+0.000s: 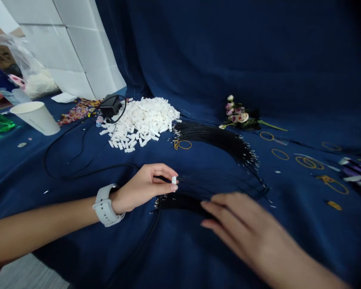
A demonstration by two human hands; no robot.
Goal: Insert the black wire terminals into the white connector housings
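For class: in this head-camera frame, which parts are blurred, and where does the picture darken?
Head view: the right hand is motion-blurred while the left hand is sharp; the purple strips smear at the right edge, where the frame darkens.

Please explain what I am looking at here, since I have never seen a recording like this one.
This picture comes from a camera worn on a person's head, looking forward and down at their bare hands. The left hand, wearing a white watch, pinches a small white plastic piece. The right hand, blurred, is spread just beside a bundle of thin black wires. On the dark blue cloth lie a heap of similar white pieces and rubber bands.
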